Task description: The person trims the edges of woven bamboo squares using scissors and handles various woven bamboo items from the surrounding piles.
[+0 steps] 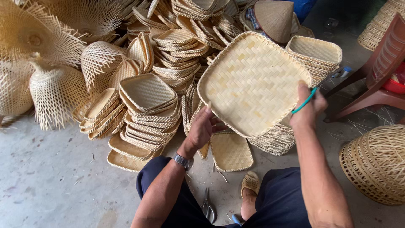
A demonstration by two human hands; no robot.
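At the far left, openwork bamboo lamp shades [55, 95] are lying heaped on the concrete floor [50, 177]; at least four are showing, the rest running past the frame edge. Beside them, stacks of small square woven trays [147, 105] are filling the middle ground in six or more piles, too many trays to count singly.

Your left hand [201, 128], a metal wristwatch [182, 161] on its wrist, is reaching up from below with the forearm angled toward the centre. Its fingers are curled around the lower left rim of the large square woven tray [253, 82], thumb on the upper face, gripping it.

You are holding that tray tilted, raised above the piles, its weave facing the camera, between both hands. One single small tray [231, 151] is lying flat on the floor just beneath it. One pair of pliers [207, 204] is resting on the floor between your knees, near one woven slipper [249, 182].

Your right hand [308, 107] is closing on the tray's right rim, fingers wrapped over the edge, with one green-handled tool [304, 101] pinched against it.

To the right, one reddish plastic chair [379, 71] is standing close to your right arm, and one round woven basket [375, 162] is lying near your right elbow. Open floor is remaining only at the lower left; the right side is crowded.
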